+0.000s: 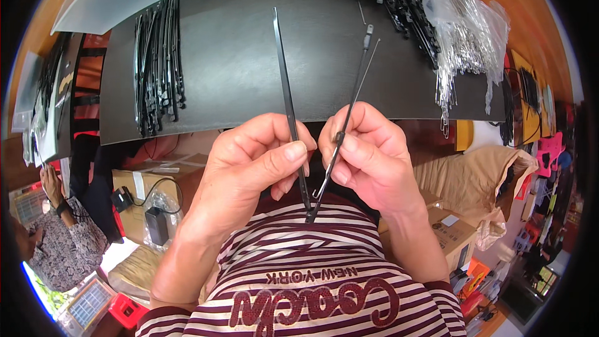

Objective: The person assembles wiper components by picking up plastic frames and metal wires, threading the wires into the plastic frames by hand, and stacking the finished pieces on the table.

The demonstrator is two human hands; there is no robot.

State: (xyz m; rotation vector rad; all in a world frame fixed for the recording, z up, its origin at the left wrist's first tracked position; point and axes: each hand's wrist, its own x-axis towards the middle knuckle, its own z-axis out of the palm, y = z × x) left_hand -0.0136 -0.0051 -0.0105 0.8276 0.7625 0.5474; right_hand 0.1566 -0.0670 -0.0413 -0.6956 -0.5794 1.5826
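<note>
- Black strips (159, 65) on the table (231, 56), left
- Left hand (249, 165) pinching a slim black bar (283, 68), thumb against fingers
- Right hand (374, 153) pinching a second bar (363, 56), near ends meeting between the hands, and probably a thin wire (369, 65)
- Silver wires (462, 47) and clear bag (493, 25), far right

A black strip (284, 68) is held in the grip of the left hand (256, 162); a second strip (362, 59) and a thin wire (372, 59) are pinched by the right hand (371, 156). Both strips are seen to meet at their lower ends, before a striped shirt (306, 246). On the bench (218, 75), a bundle (159, 68) of strips is laid at left, and a heap (396, 0) of black pieces is piled at far right, beside wires (462, 43) partly covered by plastic (496, 31).
</note>
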